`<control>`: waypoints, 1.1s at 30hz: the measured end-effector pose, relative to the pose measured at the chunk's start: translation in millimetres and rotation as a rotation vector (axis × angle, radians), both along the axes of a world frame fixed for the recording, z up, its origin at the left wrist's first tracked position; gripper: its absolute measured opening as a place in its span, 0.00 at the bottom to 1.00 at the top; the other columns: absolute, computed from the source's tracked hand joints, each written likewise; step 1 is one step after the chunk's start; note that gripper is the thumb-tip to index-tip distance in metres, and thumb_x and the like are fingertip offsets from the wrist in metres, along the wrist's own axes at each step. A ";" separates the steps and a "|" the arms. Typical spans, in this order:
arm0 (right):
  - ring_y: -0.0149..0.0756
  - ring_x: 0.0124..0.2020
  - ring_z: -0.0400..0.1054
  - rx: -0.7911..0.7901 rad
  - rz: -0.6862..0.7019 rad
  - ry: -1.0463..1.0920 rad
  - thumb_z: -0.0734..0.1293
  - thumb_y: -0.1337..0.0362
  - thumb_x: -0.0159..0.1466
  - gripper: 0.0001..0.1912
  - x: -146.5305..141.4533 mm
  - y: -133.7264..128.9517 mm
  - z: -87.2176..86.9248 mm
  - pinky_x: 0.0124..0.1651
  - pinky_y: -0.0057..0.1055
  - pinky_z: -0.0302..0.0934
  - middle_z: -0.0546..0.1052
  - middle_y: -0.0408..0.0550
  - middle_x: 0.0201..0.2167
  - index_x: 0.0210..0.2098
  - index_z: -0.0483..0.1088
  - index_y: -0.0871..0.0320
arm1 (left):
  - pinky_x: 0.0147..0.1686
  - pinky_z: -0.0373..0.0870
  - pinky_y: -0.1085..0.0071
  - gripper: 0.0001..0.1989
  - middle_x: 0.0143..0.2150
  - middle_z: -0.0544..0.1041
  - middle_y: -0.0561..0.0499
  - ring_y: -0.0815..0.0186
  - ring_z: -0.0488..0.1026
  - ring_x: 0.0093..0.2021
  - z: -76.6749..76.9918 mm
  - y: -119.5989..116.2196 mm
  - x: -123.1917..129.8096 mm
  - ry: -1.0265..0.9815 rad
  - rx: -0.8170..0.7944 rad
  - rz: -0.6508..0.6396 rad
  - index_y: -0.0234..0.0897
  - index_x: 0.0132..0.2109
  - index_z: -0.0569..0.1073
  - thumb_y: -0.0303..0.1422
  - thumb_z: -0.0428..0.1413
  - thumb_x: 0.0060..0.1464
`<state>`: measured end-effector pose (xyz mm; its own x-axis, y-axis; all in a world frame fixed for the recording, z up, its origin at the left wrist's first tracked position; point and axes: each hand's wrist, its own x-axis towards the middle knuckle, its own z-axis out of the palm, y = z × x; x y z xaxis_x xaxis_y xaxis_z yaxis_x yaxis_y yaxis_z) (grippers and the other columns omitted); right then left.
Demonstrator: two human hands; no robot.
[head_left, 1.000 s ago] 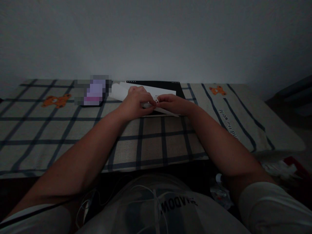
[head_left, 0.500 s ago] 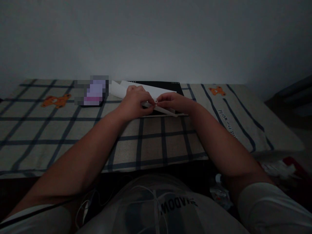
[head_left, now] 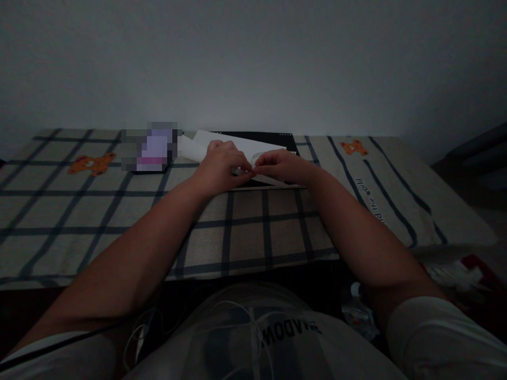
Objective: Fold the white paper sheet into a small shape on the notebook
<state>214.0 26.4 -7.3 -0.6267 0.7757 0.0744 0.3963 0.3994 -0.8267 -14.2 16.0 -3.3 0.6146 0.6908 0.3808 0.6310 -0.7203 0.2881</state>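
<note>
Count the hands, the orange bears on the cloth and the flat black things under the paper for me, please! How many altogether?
Hands: 2, the left hand and right hand
Orange bears: 2, the left bear and right bear
Flat black things: 1, the black sheet
Total: 5

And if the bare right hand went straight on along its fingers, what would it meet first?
Probably the bare left hand, its fingertips just ahead of the right hand; whether the thin white strip comes between them is too dim to tell.
</note>
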 end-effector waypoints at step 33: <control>0.37 0.37 0.67 0.093 0.049 0.006 0.69 0.49 0.64 0.17 -1.6 8.4 -9.7 0.42 0.35 0.60 0.78 0.46 0.34 0.37 0.75 0.58 | 0.55 0.56 0.49 0.09 0.37 0.81 0.49 0.55 0.69 0.46 -2.1 0.8 -0.3 0.048 0.045 0.017 0.43 0.37 0.82 0.39 0.59 0.60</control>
<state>212.4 34.8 -17.0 -0.6631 0.7336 0.1487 0.3695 0.4935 -0.7874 -14.5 16.7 -5.4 0.6213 0.6839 0.3823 0.6555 -0.7210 0.2246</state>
